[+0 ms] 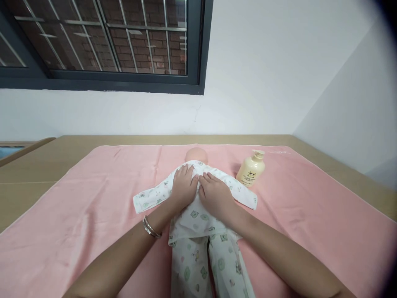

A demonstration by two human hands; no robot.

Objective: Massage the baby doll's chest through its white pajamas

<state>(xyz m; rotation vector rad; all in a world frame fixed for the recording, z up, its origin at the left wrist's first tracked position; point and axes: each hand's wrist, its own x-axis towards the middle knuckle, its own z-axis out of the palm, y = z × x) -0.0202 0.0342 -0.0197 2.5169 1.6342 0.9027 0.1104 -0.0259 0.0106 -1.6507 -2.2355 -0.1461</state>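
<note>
A baby doll in a white printed sleepsuit lay on a pink towel, its long axis running straight away from me, head at the far end and legs nearest my body. My left hand and right hand both rested flat on its chest, side by side and almost touching, fingers loosely spread and gripping nothing; neither hand was nearer than the other. A cream pump bottle stood upright just beyond the doll's outstretched sleeve on my right
</note>
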